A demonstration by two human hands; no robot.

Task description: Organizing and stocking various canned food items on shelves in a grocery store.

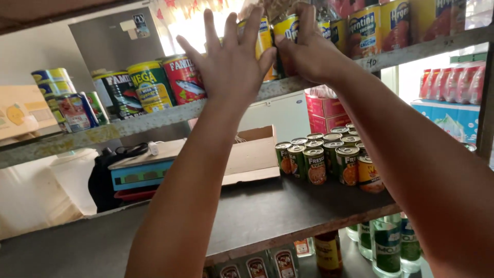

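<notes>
Both of the person's arms are up at the top shelf here. The left hand (231, 64) has its fingers spread wide and flat against a yellow-labelled tin can (261, 44) standing on the grey painted upper shelf board (154, 119); it's pressing on the can more than gripping it. The right hand (309, 49) is curled around a second yellow-labelled tin can (286, 33) right beside the first, fingers wrapped over its top and side. The two cans are touching or close to it; the hands cover the gap.

To the left on the same board sit a red fish-picture can (184, 78), a green-and-yellow can (151, 86) and a dark green can (119, 95), all upright and packed side by side. To the right, taller orange-labelled tomato cans (363, 33) line the board right up to its front edge.

One level down, a cluster of small green-topped cans (324, 159) stands in tight rows on the dark lower shelf (267, 211), next to an open brown cardboard box (254, 154) whose contents can't be seen. The left half of that dark shelf has a lot of bare surface. Below it, green-labelled clear bottles (386, 247) are standing up.
</notes>
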